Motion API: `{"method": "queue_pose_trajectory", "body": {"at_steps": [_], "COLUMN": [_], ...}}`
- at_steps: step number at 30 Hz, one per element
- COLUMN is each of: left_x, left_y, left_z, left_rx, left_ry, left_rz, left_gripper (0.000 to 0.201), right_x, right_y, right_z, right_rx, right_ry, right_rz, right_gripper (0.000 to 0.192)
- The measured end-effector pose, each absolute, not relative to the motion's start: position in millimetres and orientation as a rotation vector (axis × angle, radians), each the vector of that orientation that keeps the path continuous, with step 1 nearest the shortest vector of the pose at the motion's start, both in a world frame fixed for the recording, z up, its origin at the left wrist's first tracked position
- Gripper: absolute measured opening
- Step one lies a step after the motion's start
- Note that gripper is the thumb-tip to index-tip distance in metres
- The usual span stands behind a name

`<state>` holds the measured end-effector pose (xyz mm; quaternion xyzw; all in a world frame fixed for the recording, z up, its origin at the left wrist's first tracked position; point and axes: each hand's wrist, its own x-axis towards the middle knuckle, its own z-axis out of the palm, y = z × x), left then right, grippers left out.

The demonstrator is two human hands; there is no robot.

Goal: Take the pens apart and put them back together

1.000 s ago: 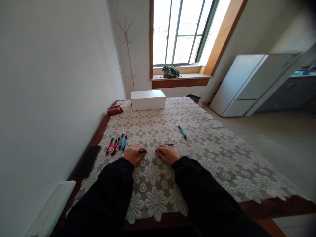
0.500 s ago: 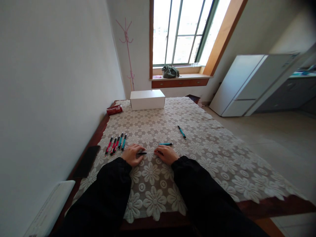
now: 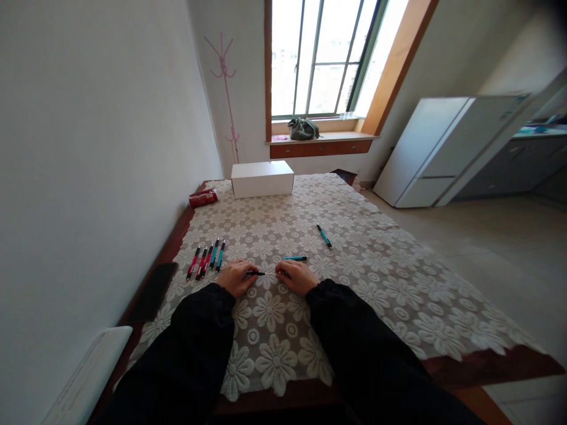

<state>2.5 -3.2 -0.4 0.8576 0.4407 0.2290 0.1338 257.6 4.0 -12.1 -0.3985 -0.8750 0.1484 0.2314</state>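
Lace cloth [image 3: 354,277] bears two loose teal pens [image 3: 310,248]; left hand [image 3: 234,276] and right hand [image 3: 296,275] pinch a black pen [image 3: 256,273].

A plain white wall [image 3: 88,118] runs along the left, with a pink coat stand [image 3: 225,88] in the far corner. Bright daylight pours through a tall barred window [image 3: 325,56] framed in wood; a grey-green bag [image 3: 303,128] sits on its sill. A white fridge [image 3: 436,150] stands at the right on a pale tiled floor [image 3: 496,248]
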Motion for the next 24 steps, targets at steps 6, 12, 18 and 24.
{"method": "queue_pose_trajectory", "body": {"at_steps": [6,12,18,24], "left_x": [3.2,0.8,0.2,1.4], "left_y": [-5.0,-2.5,-0.8,-2.1], "left_z": [-1.2,-5.0,-7.6,-6.8], "left_rx": [2.446,2.393,2.397,2.41], "left_ry": [1.326,1.427,1.4,1.378], "left_rz": [0.673,0.721,0.71,0.665], "left_gripper": [0.015,0.018,0.017,0.018], "right_x": [258.9,261.0,262.6,261.2], "right_y": [3.1,2.8,5.5,4.5], "right_z": [-8.9,-7.8,-10.1,-10.8], "right_rx": [-1.103,-1.158,-1.171,-1.115], "right_ry": [-2.388,-2.346,-2.337,-2.389], "right_rz": [0.468,0.498,0.487,0.43], "right_gripper": [0.019,0.013,0.007,0.007]}}
